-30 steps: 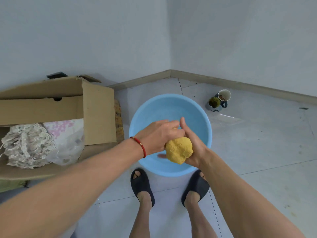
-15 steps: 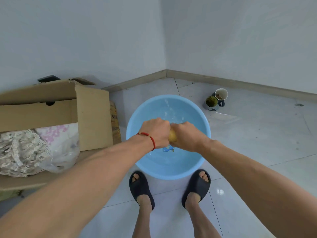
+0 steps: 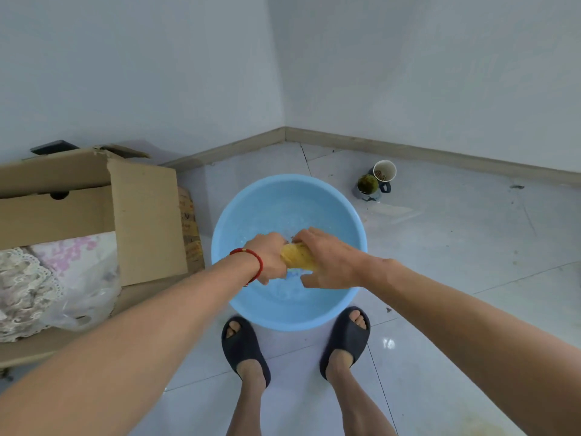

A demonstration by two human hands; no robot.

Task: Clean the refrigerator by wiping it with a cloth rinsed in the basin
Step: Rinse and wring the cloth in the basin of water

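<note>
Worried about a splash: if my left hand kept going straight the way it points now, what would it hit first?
Your left hand grips the yellow cloth, knuckles facing your right hand. Going straight on, it would probably meet that hand first, above the blue basin; depth is unclear.

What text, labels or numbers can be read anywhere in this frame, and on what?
None can be read.
Flattened cardboard piece beside the cardboard box: dark and red printed marks, too blurred to read.
Blue basin: a small blue mark on its bottom under the hands, not legible as text.
White cup and yellow cloth: no writing visible.
</note>
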